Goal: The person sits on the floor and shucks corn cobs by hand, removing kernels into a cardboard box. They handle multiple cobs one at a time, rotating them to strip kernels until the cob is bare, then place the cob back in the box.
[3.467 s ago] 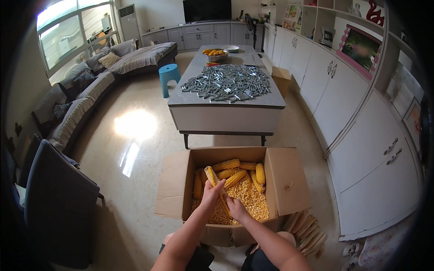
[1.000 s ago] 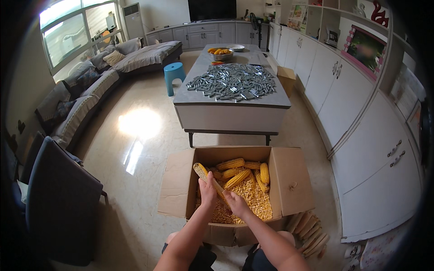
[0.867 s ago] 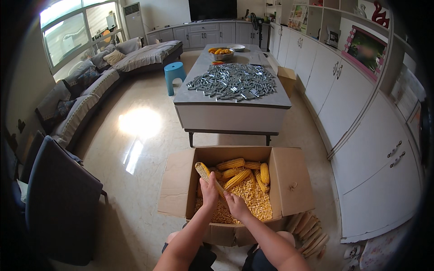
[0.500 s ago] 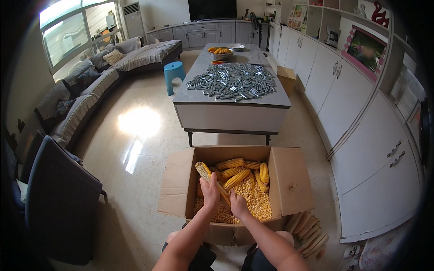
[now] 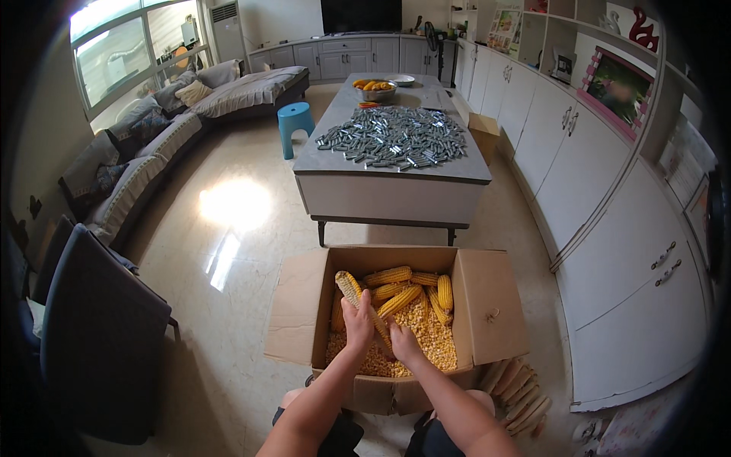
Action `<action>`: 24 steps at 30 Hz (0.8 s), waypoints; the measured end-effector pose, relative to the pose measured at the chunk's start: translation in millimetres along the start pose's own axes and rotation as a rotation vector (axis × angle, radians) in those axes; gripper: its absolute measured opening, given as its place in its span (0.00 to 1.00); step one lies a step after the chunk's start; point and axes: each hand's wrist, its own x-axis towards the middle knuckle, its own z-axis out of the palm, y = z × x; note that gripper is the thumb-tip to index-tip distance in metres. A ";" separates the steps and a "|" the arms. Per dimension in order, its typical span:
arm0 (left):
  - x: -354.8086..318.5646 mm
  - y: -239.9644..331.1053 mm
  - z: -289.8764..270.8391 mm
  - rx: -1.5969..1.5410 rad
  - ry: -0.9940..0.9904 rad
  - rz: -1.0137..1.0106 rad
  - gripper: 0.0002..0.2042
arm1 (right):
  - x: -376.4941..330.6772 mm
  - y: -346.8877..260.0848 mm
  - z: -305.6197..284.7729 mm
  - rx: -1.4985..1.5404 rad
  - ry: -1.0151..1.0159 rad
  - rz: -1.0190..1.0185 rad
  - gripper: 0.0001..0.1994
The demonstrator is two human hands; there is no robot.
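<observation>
cob (image 5: 348, 286), part-stripped, over box (image 5: 491, 305); left hand (image 5: 358, 324) has fingers clamped round it, right hand (image 5: 406, 345) against it, grip unclear. loose kernels (image 5: 432, 340) below; full ears (image 5: 400, 302) left around 12 to 2 o'clock, bare-looking cobs (image 5: 525, 397) outside at 4.

Bare hands (image 5: 359, 321) (forearms (image 5: 329, 390) too), dark shorts (image 5: 344, 436).

The cob (image 5: 349, 286) in my left grip (image 5: 359, 318) is yellow along one side, pale cream on the other. At six o'clock the box (image 5: 480, 289) is plain tan, its kernels (image 5: 435, 346) mottled gold and cream. At twelve the table (image 5: 426, 93) is grey with a dark edge, its cylinders (image 5: 392, 137) silvery. The stool (image 5: 295, 118) at eleven is bright blue, the chair (image 5: 106, 335) at eight dark slate, the frame (image 5: 643, 114) at two pink.
</observation>
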 end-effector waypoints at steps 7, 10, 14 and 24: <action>10.6 5.7 -8.0 -0.177 0.101 -0.162 0.16 | -5.3 -12.7 -10.0 0.175 -0.136 -0.001 0.28; 10.7 4.9 -9.0 -0.127 0.111 -0.138 0.16 | -7.5 -6.4 -8.6 0.156 -0.242 -0.154 0.24; 7.9 9.5 -7.7 -0.089 0.104 -0.107 0.16 | -11.8 -11.2 -1.6 0.109 -0.089 -0.234 0.23; 6.0 18.6 -6.3 -0.155 0.182 -0.263 0.17 | -9.1 -14.9 -17.6 0.408 -0.232 0.198 0.28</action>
